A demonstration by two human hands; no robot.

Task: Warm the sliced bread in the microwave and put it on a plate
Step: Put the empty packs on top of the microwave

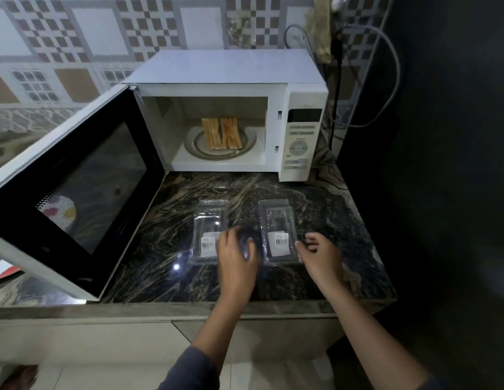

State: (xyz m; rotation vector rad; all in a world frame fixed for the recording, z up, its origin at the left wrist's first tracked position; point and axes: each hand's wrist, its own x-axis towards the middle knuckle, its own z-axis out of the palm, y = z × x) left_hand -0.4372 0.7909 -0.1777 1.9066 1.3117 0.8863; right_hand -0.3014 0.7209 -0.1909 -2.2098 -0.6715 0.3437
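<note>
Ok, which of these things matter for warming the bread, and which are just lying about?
For the job:
- bread slices on the turntable
- microwave, its door open
- round spotted thing seen through the door glass, maybe the plate

Lying about:
- left clear tray and right clear tray, both labelled, on the counter
- grey cable

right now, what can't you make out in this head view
Head view only.
Tray label: print too small.
Dotted plate: mostly hidden by the microwave door, seen through mesh.
Left hand: motion blur hides its grip.
Control panel: lettering too small.
Red thing: cut off at left edge.
</note>
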